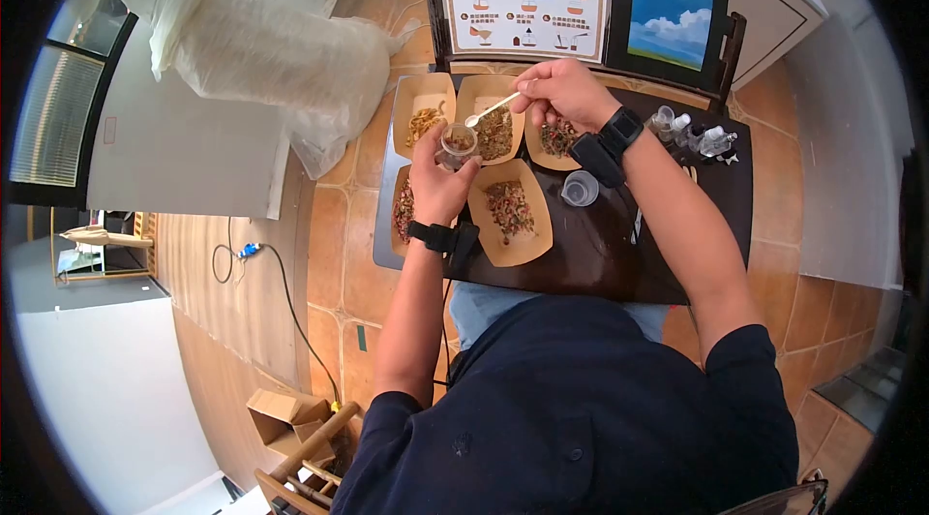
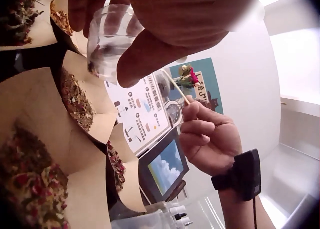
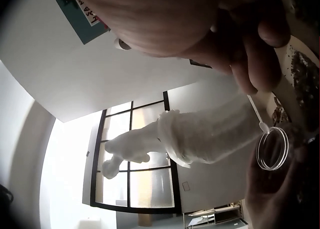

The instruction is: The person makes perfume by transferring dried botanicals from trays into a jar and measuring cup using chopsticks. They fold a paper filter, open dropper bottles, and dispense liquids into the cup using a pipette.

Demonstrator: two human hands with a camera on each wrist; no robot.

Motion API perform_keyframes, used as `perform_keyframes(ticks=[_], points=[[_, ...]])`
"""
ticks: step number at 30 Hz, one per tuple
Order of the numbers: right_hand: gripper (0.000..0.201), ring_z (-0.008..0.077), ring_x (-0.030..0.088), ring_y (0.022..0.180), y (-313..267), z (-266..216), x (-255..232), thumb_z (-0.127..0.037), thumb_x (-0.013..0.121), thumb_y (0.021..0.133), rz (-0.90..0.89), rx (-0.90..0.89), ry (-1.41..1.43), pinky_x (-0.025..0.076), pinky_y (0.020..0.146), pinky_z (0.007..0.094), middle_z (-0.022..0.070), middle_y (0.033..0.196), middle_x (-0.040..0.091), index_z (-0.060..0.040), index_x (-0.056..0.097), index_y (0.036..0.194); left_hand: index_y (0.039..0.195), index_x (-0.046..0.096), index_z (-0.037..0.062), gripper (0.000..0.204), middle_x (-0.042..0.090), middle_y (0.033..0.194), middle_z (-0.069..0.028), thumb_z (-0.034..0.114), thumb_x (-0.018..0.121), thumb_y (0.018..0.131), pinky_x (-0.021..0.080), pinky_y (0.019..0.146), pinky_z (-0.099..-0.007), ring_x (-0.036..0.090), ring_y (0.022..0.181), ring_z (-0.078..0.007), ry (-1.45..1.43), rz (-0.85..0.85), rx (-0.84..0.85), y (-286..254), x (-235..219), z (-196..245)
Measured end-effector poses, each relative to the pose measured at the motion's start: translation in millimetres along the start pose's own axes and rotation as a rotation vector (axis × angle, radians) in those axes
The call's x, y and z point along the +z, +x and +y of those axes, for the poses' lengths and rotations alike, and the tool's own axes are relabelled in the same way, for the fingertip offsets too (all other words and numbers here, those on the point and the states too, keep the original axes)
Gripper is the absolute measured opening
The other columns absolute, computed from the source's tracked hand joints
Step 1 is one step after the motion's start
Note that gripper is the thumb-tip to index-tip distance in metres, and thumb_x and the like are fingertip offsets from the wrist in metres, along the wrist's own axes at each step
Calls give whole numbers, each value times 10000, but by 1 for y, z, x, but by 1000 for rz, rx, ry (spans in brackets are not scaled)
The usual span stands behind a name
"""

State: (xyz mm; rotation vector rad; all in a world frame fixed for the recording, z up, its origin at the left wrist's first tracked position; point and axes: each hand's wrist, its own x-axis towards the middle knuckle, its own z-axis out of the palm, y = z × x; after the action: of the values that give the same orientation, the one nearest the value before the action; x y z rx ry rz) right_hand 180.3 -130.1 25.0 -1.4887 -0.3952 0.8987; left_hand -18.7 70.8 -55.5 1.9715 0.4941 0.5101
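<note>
My left hand (image 1: 441,188) grips a small clear plastic cup (image 1: 459,141) over the paper trays, with some brown dried bits in its bottom. In the left wrist view the cup (image 2: 107,44) sits between the thumb and the fingers. My right hand (image 1: 569,94) pinches the handle of a thin white spoon (image 1: 501,106). The spoon's small bowl (image 1: 471,121) is right at the cup's rim, also in the right wrist view, where the cup's rim (image 3: 272,149) shows as a bright ring. Below the hands are trays of dried plant pieces, including a greenish-brown mix (image 1: 495,136).
A tray of yellowish pieces (image 1: 425,120), a tray with a reddish mix (image 1: 509,210) and another reddish tray (image 1: 558,137) stand around. A second clear cup (image 1: 581,188) is on the dark table (image 1: 600,254). Small bottles (image 1: 692,133) stand at right; an instruction board (image 1: 525,7) stands behind.
</note>
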Motion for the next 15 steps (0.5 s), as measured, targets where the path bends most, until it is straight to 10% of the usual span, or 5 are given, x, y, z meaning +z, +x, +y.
perform_keyframes(ticks=[15], points=[[199,98,720,683,10,57,-4,-186,733,1049,-44,47,-255,553,574,278,27,931,799,-29,808,1145,1500,575,3,708,726,1334,-120,58,880,863,581,1023,-354,727,1184,-212,-232,-5,-76,-8,-5,1]])
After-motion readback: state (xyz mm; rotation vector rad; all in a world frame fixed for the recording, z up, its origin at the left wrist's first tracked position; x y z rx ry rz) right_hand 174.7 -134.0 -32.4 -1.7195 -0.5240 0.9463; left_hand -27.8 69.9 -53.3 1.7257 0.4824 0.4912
